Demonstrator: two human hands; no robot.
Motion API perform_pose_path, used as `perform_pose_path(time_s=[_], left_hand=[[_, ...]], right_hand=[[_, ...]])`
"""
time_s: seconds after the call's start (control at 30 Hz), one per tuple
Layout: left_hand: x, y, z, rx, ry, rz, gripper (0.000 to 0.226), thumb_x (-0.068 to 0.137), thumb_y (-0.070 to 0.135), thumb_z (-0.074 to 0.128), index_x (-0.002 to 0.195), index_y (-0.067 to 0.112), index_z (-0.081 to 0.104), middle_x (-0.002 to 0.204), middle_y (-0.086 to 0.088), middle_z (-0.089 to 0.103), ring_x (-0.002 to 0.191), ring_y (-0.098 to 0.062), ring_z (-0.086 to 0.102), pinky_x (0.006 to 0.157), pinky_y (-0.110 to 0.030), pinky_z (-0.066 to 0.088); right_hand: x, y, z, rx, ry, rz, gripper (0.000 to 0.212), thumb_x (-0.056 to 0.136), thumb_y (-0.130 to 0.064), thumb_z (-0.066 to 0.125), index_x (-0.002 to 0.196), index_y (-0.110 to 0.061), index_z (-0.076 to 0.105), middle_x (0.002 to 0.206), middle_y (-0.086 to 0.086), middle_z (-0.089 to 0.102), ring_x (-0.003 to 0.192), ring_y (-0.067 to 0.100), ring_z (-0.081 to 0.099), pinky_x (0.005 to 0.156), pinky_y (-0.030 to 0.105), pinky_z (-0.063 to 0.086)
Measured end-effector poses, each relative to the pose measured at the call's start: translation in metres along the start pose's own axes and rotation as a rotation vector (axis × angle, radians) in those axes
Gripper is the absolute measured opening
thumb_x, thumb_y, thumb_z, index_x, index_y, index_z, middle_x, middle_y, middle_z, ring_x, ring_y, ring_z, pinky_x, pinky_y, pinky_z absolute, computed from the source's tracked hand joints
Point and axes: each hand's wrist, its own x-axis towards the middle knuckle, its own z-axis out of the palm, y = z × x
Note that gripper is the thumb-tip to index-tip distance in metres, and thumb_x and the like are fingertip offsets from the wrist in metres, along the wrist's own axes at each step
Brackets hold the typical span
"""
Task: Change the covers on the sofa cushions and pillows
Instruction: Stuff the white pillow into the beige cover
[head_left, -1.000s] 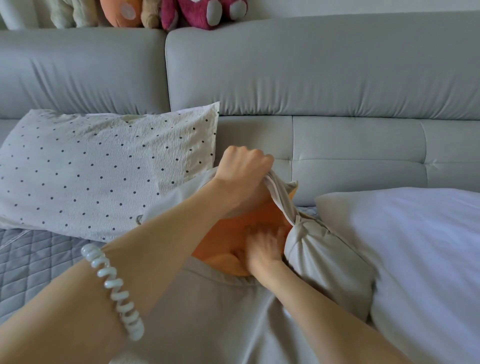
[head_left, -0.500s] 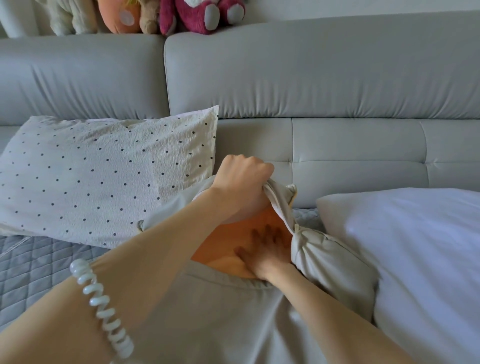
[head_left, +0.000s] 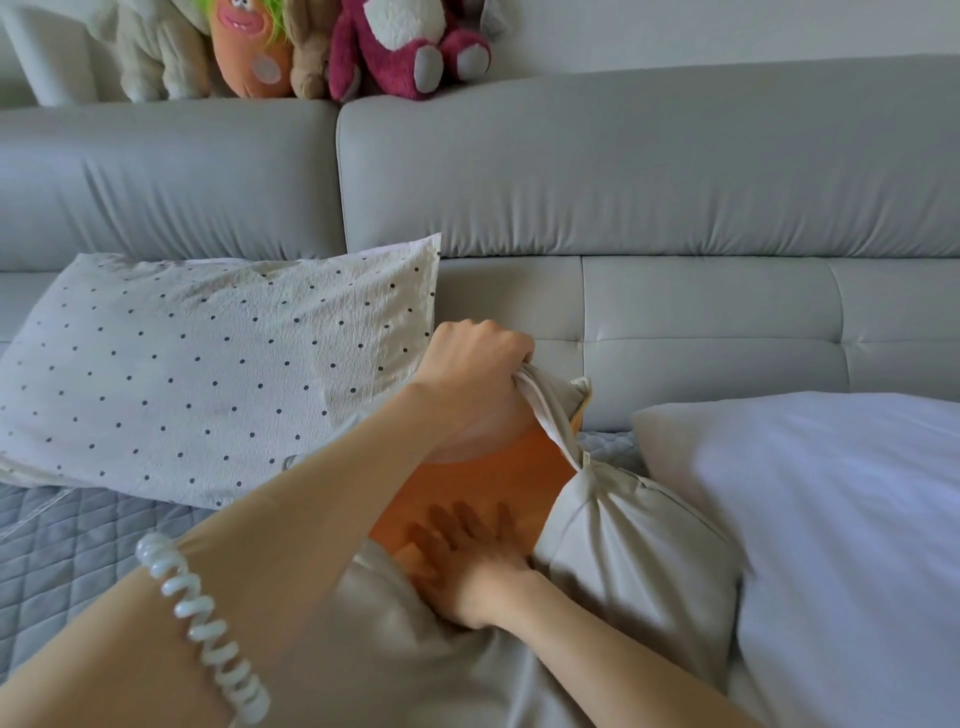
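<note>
Left hand (head_left: 470, 384) gripped grey cover (head_left: 613, 525) opening edge, fingers curled, lifted. Right hand (head_left: 467, 566) fingers spread flat on orange cushion (head_left: 483, 483), mid-sofa (head_left: 675, 312) seat by backrest. Advice: keep opening taut, push cushion toward corners evenly.

Bare forearms; a white spiral coil band (head_left: 208, 629) circles the left one.

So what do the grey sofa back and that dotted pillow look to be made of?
The grey padded sofa back looks like leather or a smooth imitation: faint sheen, soft pulled creases, stitched panels. The white pillow with dark dots looks like crinkled woven cotton, matt and puckered; the fibre itself can't be told.
</note>
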Motion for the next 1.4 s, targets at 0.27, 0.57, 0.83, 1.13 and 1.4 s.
perform_pose_path(time_s=[0.27, 0.57, 0.83, 1.13, 1.4], left_hand=[[-0.005, -0.005, 0.002, 0.049, 0.014, 0.011, 0.026, 0.086, 0.01, 0.042, 0.102, 0.023, 0.059, 0.101, 0.001, 0.067, 0.089, -0.028, 0.062, 0.066, -0.03, 0.041], [-0.037, -0.027, 0.018, -0.019, -0.182, 0.009, 0.039, 0.09, 0.039, 0.055, 0.126, 0.028, 0.046, 0.116, 0.006, 0.055, 0.106, -0.021, 0.057, 0.082, -0.036, 0.045], [-0.072, -0.061, 0.025, -0.25, -0.343, -0.339, 0.065, 0.085, 0.038, 0.064, 0.139, 0.024, 0.03, 0.132, -0.005, 0.048, 0.116, -0.026, 0.051, 0.085, -0.039, 0.045], [-0.091, -0.059, 0.005, -0.132, 0.277, -0.291, 0.019, 0.08, 0.003, 0.058, 0.098, 0.01, 0.058, 0.088, -0.008, 0.063, 0.056, -0.03, 0.057, 0.048, -0.026, 0.031], [-0.106, -0.061, 0.0, -0.096, 0.115, -0.361, 0.024, 0.088, 0.015, 0.051, 0.111, 0.019, 0.055, 0.104, 0.0, 0.062, 0.078, -0.029, 0.062, 0.057, -0.029, 0.037]], right_hand=[[-0.026, -0.021, -0.012, 0.074, -0.044, -0.198, 0.056, 0.095, -0.037, 0.029, 0.148, -0.033, 0.014, 0.158, 0.0, 0.0, 0.145, 0.025, -0.007, 0.106, 0.065, -0.01], [-0.028, -0.01, -0.014, 0.124, -0.019, -0.109, 0.057, 0.094, -0.045, 0.041, 0.145, -0.026, 0.026, 0.155, 0.003, 0.016, 0.142, 0.021, 0.012, 0.11, 0.057, 0.004], [-0.043, -0.001, -0.013, 0.135, -0.024, -0.023, 0.111, 0.048, -0.076, -0.012, 0.149, -0.032, 0.007, 0.158, -0.001, -0.006, 0.145, 0.023, -0.006, 0.114, 0.052, 0.001], [-0.052, 0.001, -0.011, 0.109, -0.017, 0.02, 0.095, 0.071, -0.068, -0.024, 0.148, -0.028, 0.015, 0.158, 0.0, 0.001, 0.145, 0.025, 0.002, 0.112, 0.054, 0.005], [-0.066, 0.002, -0.022, 0.207, -0.008, 0.014, 0.05, 0.099, -0.045, 0.029, 0.141, -0.019, 0.034, 0.155, 0.004, 0.019, 0.141, 0.023, 0.016, 0.113, 0.045, 0.012]])
